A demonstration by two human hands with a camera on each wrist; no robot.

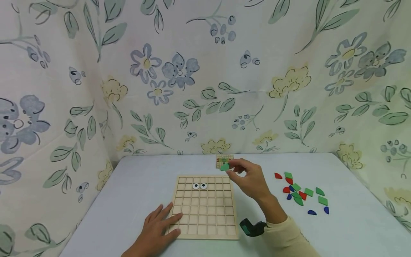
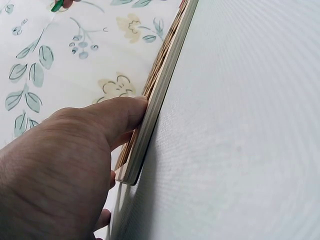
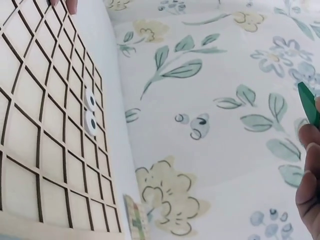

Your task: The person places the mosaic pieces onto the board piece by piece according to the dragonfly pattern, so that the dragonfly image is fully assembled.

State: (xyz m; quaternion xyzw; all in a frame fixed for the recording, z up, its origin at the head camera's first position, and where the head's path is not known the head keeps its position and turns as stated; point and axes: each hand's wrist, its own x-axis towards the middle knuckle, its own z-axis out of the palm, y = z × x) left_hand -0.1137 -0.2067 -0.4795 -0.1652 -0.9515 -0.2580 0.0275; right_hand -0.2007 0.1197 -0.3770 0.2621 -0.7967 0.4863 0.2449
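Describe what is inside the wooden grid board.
In the wooden grid board, two eye discs sit side by side near the far edge. The left hand overlaps some left-side cells; anything beneath is hidden.

No text, label, brand, number or sign could be read in any of the three views. The small card [image 1: 221, 158] near the middle of the white surface's [image 1: 144, 178] far edge bore a printed grid with coloured patches, too small to tell whether any lettering stood on it. On the dark device [image 1: 255, 228] by the right sleeve [image 1: 285, 232], a green patch showed, but no writing on it could be made out.
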